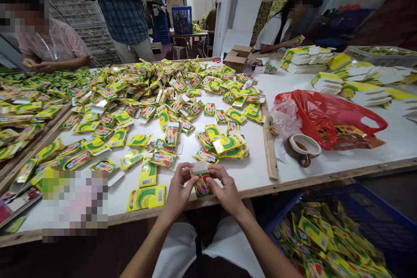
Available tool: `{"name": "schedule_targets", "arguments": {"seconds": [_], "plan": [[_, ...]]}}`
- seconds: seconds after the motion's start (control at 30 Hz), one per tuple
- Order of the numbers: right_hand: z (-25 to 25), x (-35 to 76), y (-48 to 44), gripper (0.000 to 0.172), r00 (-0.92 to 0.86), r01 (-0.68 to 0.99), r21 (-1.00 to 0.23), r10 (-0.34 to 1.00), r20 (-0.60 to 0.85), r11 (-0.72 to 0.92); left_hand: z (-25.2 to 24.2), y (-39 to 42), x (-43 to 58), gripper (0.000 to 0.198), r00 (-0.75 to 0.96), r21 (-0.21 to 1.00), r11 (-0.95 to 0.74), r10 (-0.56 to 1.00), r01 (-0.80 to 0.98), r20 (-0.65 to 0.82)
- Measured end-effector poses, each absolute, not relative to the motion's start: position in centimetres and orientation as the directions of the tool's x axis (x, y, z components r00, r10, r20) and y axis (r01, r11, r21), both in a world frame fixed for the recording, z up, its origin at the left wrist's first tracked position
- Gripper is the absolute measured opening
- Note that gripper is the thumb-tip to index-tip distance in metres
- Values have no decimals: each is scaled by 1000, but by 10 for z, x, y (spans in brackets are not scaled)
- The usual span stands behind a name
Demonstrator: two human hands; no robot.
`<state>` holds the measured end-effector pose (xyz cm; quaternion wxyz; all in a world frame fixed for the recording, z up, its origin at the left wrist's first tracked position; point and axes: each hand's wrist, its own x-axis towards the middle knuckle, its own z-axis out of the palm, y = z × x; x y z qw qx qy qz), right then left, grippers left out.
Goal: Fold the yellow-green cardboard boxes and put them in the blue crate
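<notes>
A white table (pixel 257 173) with a wooden edge filled most of the view, and a short wooden batten (pixel 269 152) lay across its near side. To the left of the batten spread a broad heap of yellow-and-green cartons (pixel 130 87), reaching away toward the far edge. Beyond the heap, far to the left of the batten, stood a person in a checked shirt (pixel 125 13), holding a dark phone. Below and to the right of the batten sat a blue crate (pixel 374 208), loaded with more such cartons. On the table, well to the right of the batten and farther back, were stacks of yellow-and-white card pieces (pixel 358 89); nearer, just right of it, lay a red plastic bag (pixel 325 113). An opened cardboard box (pixel 239 57) stood beyond the batten. Near the table's front edge, left of the batten, were the wearer's left hand (pixel 182 184) and right hand (pixel 226 189), their thumbs and fingers pinching one small carton (pixel 203 186) from both sides. Just right of the batten stood a brown mug (pixel 295 151) with dark liquid inside. The small carton was between the hands, its pale flap (pixel 199 167) raised; whether its base touched the table could not be told.
</notes>
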<state>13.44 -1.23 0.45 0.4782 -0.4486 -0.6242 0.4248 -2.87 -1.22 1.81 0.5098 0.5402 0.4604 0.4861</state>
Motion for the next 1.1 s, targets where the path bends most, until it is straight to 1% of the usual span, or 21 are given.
{"name": "schedule_targets", "arguments": {"seconds": [0.07,0.17,0.23,0.27,0.33,0.4,0.57,0.63,0.83,0.97,1.1], "plan": [[6,140,-9,24,-173,171,-953,960,221,251,16,-10,-27,24,99,998,-46,994,-35,49],[13,145,-4,14,-208,243,-932,953,220,268,12,-8,-23,13,135,996,-60,990,62,51],[18,146,-1,13,-190,291,-910,950,249,297,10,-7,-20,12,153,987,-107,984,124,87],[19,145,1,13,-163,300,-904,950,267,306,10,-7,-19,12,139,983,-133,984,126,115],[21,144,2,15,-106,282,-910,952,286,305,10,-8,-16,14,80,982,-168,984,83,161],[21,143,2,18,-89,252,-918,952,292,305,10,-10,-14,20,36,984,-174,984,46,173],[23,146,0,10,-178,229,-901,926,334,369,14,-15,-14,16,73,978,-166,985,128,158],[26,146,0,10,-159,237,-906,934,321,352,18,-15,-13,17,56,981,-148,988,128,142],[35,144,7,12,-100,290,-926,970,221,240,24,-8,-8,16,-21,990,-91,995,112,94],[32,144,7,14,-132,282,-925,966,225,254,19,-8,-9,18,-8,991,-84,996,101,85],[24,144,1,14,-140,247,-927,957,256,284,12,-12,-14,17,10,990,-108,994,94,108]]}}
